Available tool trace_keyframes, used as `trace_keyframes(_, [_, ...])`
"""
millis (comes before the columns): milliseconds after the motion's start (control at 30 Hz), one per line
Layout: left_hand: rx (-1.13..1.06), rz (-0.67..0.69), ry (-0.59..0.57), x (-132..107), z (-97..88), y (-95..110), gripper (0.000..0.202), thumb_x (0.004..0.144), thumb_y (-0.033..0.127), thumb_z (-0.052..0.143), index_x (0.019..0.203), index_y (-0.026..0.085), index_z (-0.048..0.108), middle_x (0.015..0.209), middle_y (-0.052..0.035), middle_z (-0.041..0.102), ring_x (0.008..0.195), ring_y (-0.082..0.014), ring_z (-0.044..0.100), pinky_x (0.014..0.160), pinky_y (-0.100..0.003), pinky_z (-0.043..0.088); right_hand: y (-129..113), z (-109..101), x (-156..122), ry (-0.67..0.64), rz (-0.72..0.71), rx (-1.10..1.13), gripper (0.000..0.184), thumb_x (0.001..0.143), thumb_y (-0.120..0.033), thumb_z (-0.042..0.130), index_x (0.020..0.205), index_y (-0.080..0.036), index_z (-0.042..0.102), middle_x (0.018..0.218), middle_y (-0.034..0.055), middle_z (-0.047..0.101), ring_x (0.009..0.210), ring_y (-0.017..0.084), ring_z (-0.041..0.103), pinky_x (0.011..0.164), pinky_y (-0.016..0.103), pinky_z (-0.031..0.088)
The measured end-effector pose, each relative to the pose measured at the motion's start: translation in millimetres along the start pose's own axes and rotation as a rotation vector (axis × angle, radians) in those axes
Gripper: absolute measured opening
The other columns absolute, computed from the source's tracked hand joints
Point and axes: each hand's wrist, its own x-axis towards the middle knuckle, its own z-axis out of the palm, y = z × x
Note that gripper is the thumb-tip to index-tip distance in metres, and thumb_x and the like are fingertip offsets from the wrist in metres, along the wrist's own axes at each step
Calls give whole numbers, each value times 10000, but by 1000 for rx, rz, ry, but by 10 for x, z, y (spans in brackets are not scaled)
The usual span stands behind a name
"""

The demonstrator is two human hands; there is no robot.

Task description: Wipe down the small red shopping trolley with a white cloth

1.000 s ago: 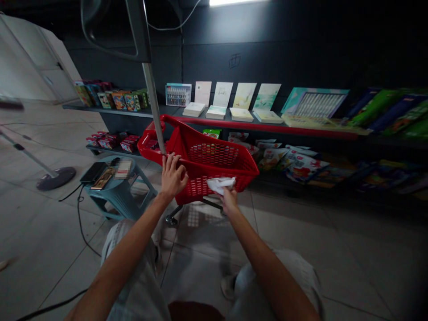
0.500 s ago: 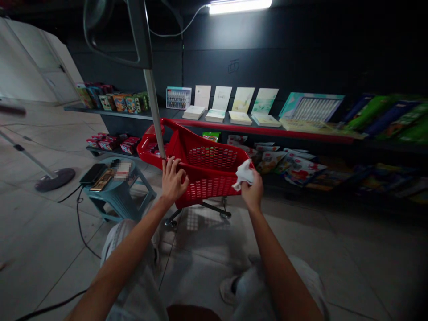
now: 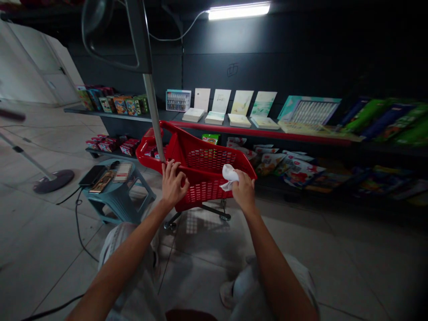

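Head view: a crumpled white cloth (image 3: 229, 176) is bunched in the right hand (image 3: 244, 191), its fingers closed around it at the upper edge of a red plastic mesh shopping basket (image 3: 203, 192). The basket rides on a low wheeled metal frame (image 3: 210, 209) in front of the person. The left hand (image 3: 173, 183) grips the basket's near rim with curled fingers, just beside a grey metal pole (image 3: 153, 111) that rises to a black curved handle (image 3: 113, 35).

Behind the basket, a long dark shelf with a red front edge (image 3: 261, 132) displays pale cards and booklets (image 3: 240, 107). Bright printed packets (image 3: 267, 167) lie on the shelf below. To the left stands a teal plastic stool (image 3: 117, 207) bearing a black flat device (image 3: 92, 174) and a small brown book (image 3: 101, 182). A black cable (image 3: 78, 214) trails across pale floor tiles (image 3: 43, 240), and colourful boxes (image 3: 113, 104) line the shelf's far end.
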Motion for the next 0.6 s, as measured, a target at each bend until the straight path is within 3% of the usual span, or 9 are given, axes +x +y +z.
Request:
trace_keyframes(167, [6,-29,-3,-1,-4,17,12,876,225,643,883,226,653,1472,-102,571,1534,-354,362,1307,-672,150,39,-78,56,-56,-14,-25,527,905,-182,387,1379,-155,615,1408,168,628,1325,330,541,1217,676,237])
trace_keyframes(400, [-4,-21,-4,-16,-8,18,45,850,210,648,890,211,668,1483,-112,559,1555,-361,318,1314,-668,111,52,-79,63,-7,-52,-17,499,879,-174,416,1327,-157,635,1289,148,667,1203,293,588,1146,457,413])
trace_keyframes(600, [50,11,-5,-1,10,-29,40,830,197,668,862,196,691,1481,-119,568,1537,-370,351,1313,-664,123,51,-96,42,-17,-49,-25,502,889,-181,407,1339,-151,626,1284,157,662,1164,300,595,1052,414,484])
